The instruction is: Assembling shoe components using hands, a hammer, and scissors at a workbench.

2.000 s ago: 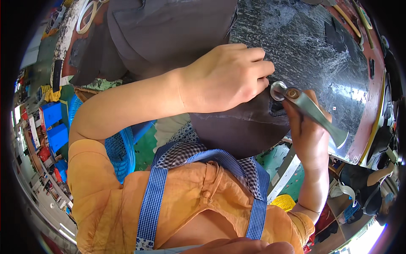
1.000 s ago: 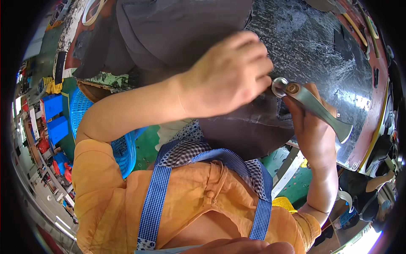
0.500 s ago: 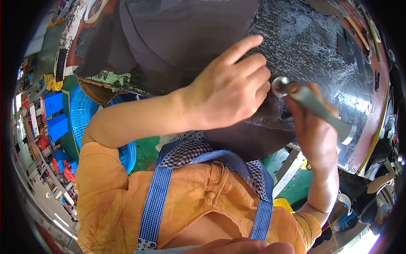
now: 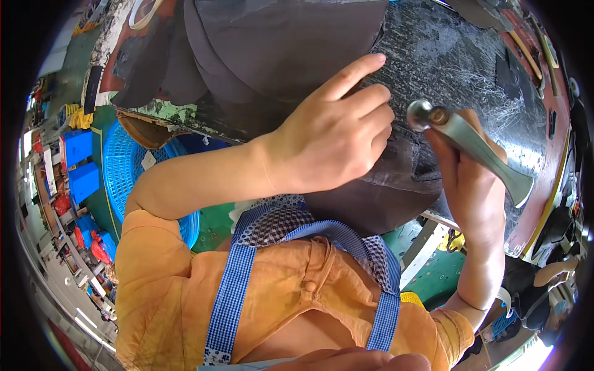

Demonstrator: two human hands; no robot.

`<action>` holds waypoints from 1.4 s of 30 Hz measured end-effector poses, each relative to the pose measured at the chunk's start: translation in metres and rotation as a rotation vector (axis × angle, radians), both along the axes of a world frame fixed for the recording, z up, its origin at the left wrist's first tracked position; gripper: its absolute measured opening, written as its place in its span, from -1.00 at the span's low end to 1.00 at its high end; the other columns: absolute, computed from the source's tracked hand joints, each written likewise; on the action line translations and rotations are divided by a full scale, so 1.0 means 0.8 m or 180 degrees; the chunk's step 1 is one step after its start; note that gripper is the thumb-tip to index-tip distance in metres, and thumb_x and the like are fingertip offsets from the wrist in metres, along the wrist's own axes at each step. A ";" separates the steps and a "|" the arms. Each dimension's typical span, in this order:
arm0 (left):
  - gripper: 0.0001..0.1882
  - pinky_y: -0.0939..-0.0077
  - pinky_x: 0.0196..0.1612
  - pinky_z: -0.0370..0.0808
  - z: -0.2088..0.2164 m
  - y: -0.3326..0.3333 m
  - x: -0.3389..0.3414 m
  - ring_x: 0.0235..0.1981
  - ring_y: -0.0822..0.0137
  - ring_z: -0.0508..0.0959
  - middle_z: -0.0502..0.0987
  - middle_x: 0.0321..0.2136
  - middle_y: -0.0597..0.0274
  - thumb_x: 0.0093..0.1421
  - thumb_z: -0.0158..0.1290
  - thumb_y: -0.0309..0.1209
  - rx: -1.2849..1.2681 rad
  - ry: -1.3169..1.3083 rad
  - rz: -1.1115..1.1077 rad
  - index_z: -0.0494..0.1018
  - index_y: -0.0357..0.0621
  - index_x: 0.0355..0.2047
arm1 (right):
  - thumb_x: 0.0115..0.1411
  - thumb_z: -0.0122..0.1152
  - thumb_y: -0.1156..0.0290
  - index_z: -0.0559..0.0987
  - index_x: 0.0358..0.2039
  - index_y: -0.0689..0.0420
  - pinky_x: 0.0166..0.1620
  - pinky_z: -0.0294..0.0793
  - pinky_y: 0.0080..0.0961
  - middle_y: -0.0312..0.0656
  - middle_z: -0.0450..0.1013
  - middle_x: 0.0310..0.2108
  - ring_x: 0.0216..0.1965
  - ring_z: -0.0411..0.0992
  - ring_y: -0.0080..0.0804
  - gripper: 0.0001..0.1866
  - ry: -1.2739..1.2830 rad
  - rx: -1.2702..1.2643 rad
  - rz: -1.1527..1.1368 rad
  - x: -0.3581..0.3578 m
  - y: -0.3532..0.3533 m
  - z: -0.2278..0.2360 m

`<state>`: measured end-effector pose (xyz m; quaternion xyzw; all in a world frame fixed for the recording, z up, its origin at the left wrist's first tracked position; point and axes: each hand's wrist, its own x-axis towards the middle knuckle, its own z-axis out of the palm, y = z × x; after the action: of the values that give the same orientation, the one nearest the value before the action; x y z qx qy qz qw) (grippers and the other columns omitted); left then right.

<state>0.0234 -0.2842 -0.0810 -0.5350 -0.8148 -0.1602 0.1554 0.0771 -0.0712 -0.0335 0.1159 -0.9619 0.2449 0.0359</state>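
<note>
My right hand is wrapped round a hammer. Its metal head has a round ball at one end and a flared face at the other, raised above the worktop; the handle is mostly hidden in my grip. Over the near part of a dark brown leather-like sheet, my left hand has its index finger stretched out and its other fingers curled. The thumb, and whatever those fingers may hold, are hidden beneath it. A folded dark edge shows between the two hands, and part of the sheet hangs over the table's front.
Larger dark sheets lie at the far left of the scratched black worktop. A blue plastic basket stands below the table at left. Wooden-handled tools lie along the far right edge. A person's arm shows at far right.
My right hand and the hammer have shifted slightly right and now show sharply instead of blurred. My left hand has kept nearly the same pose. The whole view has shifted a little.
</note>
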 end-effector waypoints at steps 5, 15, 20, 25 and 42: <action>-0.81 -0.20 0.38 0.13 0.002 -0.015 -0.019 -0.04 0.28 0.53 0.53 -0.40 0.41 -0.08 0.31 -0.37 0.0383 -0.0803 0.0043 0.66 -0.04 -0.39 | 0.21 0.35 0.42 0.54 -0.29 0.11 -0.52 0.43 -0.26 -0.08 0.44 -0.56 -0.57 0.47 -0.03 -0.86 0.0041 0.0110 0.0368 -0.006 -0.007 -0.004; -0.89 -0.21 0.35 0.21 -0.005 -0.012 0.009 -0.09 0.27 0.56 0.53 -0.44 0.36 0.01 0.22 -0.41 0.0048 0.0060 0.0334 0.65 -0.11 -0.42 | 0.17 0.36 0.46 0.57 -0.23 0.10 -0.51 0.44 -0.29 -0.10 0.45 -0.49 -0.54 0.50 -0.10 -0.83 -0.0079 0.0389 0.0183 -0.013 -0.008 0.000; -0.78 -0.28 0.38 0.06 -0.001 -0.031 -0.013 0.00 0.26 0.52 0.55 -0.38 0.43 -0.11 0.36 -0.32 0.0594 -0.0873 0.0317 0.67 0.00 -0.39 | 0.18 0.36 0.48 0.58 -0.17 0.10 -0.50 0.44 -0.26 -0.13 0.42 -0.47 -0.55 0.49 -0.10 -0.80 0.0127 0.0052 0.0593 -0.010 -0.017 -0.004; -0.80 -0.33 0.40 0.03 0.002 -0.025 0.006 0.02 0.26 0.52 0.55 -0.38 0.45 -0.09 0.33 -0.34 0.0215 -0.0436 0.0407 0.65 -0.04 -0.41 | 0.22 0.34 0.44 0.55 -0.24 0.11 -0.53 0.43 -0.23 -0.11 0.44 -0.53 -0.58 0.47 -0.05 -0.86 0.0225 0.0020 0.0260 -0.016 -0.013 0.000; -0.83 -0.41 0.38 0.02 -0.010 -0.028 0.020 0.00 0.27 0.54 0.55 -0.41 0.47 -0.05 0.32 -0.30 0.0438 -0.0378 0.0665 0.61 -0.05 -0.46 | 0.19 0.35 0.47 0.52 -0.28 0.14 -0.55 0.42 -0.27 -0.10 0.42 -0.59 -0.60 0.46 -0.09 -0.84 0.0144 0.0084 0.0682 -0.015 -0.032 -0.005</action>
<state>0.0393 -0.3067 -0.0886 -0.4249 -0.8610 -0.2300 0.1591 0.0650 -0.0968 -0.0376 0.2241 -0.9461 0.2319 0.0297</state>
